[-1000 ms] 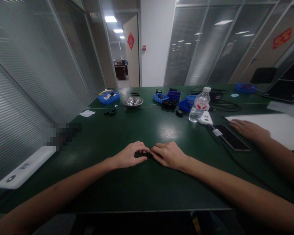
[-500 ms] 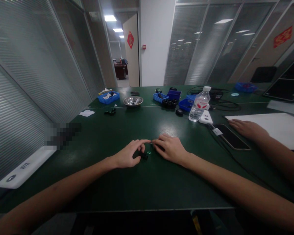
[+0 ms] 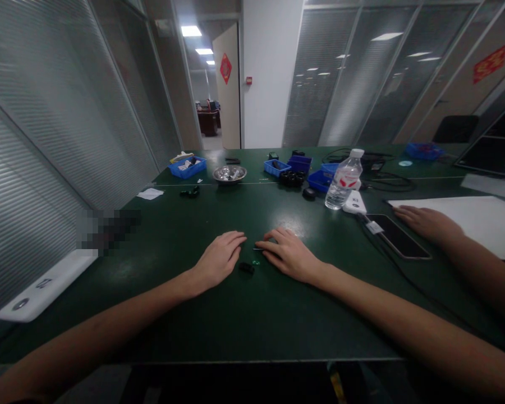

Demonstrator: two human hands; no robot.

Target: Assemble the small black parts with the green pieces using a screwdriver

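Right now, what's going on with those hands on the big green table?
Someone's right hand has a thin, pale piece at its fingertips; I can't tell how firmly it's held. The left hand holds nothing that I can see. Near both hands, a small black piece and a tiny green piece lie on the table. Another person's hand rests by a white sheet.

At the table (image 3: 193, 331), left hand (image 3: 219, 259) and right hand (image 3: 293, 257) are bare, with slender fingers (image 3: 273, 247); bare forearms (image 3: 130, 311) widen from narrow wrists (image 3: 190, 283) toward the table's near edge.
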